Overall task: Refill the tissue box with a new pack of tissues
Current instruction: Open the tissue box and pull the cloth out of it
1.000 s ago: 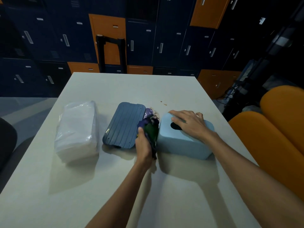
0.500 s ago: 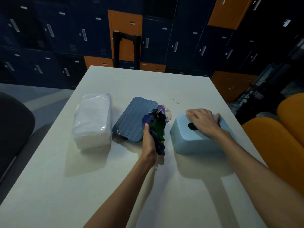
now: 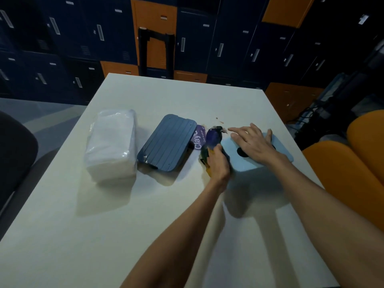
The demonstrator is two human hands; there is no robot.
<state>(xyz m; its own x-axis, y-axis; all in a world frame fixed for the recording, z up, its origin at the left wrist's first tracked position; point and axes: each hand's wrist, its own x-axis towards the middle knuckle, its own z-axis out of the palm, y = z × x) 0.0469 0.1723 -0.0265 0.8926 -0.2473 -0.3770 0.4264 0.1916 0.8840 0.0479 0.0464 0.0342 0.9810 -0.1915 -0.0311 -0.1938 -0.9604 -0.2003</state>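
A light blue tissue box cover (image 3: 243, 161) with a dark oval slot sits at the right of the white table (image 3: 145, 225). My right hand (image 3: 253, 142) rests flat on top of it, fingers spread. My left hand (image 3: 217, 163) grips a crumpled purple and green wrapper (image 3: 213, 138) right beside the cover's left side. A dark blue ribbed base plate (image 3: 167, 142) lies to the left. Further left lies the new tissue pack (image 3: 112, 142) in clear plastic.
Orange chairs (image 3: 353, 163) stand close on the right. A dark chair (image 3: 14, 154) sits at the left edge. Blue and orange lockers (image 3: 187, 38) fill the wall behind, with a black trolley handle (image 3: 155, 53) past the table's far edge.
My left hand has carried the wrapper rightwards, up against the cover's left side. My right hand has spread flatter across the cover's top. The camera has shifted.
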